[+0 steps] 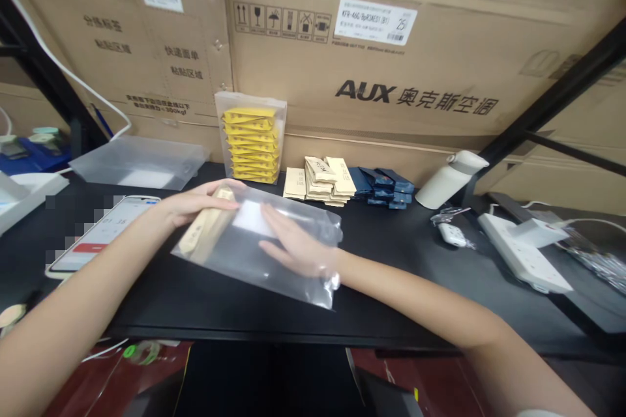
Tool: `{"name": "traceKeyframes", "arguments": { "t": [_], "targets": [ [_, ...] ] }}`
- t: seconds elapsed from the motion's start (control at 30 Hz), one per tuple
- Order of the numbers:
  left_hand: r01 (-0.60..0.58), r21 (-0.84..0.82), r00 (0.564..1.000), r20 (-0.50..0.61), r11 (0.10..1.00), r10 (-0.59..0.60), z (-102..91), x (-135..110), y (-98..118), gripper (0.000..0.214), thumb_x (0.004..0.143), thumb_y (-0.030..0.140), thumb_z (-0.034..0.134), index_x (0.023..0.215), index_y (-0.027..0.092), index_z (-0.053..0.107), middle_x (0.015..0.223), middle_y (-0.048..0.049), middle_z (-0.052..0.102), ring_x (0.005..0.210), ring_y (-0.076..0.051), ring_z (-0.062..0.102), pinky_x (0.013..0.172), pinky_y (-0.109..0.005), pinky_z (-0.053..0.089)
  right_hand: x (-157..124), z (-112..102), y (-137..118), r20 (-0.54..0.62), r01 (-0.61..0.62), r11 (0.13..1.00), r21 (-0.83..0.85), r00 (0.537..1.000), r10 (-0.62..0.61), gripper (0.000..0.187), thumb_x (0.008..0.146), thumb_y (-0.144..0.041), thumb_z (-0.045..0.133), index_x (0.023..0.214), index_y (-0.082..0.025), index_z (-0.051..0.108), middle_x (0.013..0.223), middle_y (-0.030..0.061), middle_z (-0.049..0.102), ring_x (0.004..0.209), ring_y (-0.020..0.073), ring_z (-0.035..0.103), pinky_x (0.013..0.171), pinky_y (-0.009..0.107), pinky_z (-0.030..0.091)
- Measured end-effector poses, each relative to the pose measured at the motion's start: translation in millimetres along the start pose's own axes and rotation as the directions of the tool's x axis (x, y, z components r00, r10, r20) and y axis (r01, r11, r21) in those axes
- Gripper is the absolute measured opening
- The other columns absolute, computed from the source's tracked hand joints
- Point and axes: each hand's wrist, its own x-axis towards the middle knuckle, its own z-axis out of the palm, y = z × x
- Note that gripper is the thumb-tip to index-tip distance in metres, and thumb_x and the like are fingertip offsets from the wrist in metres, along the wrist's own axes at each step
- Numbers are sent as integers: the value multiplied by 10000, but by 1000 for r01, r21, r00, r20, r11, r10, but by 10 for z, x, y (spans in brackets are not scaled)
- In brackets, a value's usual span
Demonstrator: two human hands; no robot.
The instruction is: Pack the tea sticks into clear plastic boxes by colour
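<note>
My left hand [208,202] grips the left end of a clear plastic zip bag [274,260], with its fingers around beige packets [203,234] that stand in a row inside that end. My right hand [296,247] appears to be inside the bag, reaching in through its right-hand opening. Its fingers are stretched out, slightly blurred, towards a white paper label [253,218]. Behind the bag are a pile of beige packets [325,179] and a pile of dark blue packets [384,186]. An upright clear bag of yellow packets [252,146] leans against the cardboard.
Large cardboard boxes [415,65] wall off the back of the black table [235,313]. Another clear bag [147,159] lies at the back left, near a phone [102,238]. On the right are a white bottle [450,182], an earphone case [452,234] and a power strip [521,260].
</note>
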Motion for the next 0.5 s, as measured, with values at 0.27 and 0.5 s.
{"name": "traceKeyframes", "arguments": {
  "t": [0.27,0.5],
  "targets": [
    [180,-1,979,-95,984,-179,-399,-114,40,572,613,261,802,1148,246,602,918,-10,691,798,-214,643,709,-299,509,-247,-311,510,-354,-16,999,47,935,32,341,729,10,354,597,-182,604,585,-10,658,561,124,654,601,238,542],
    [158,-4,978,-137,987,-157,-349,-149,43,501,628,270,799,1101,244,637,890,-4,683,776,-197,620,693,-284,498,31,-520,540,-348,-105,939,-329,937,-17,233,849,-62,477,897,-142,690,979,111,711,904,215,650,813,343,516]
  ]
}}
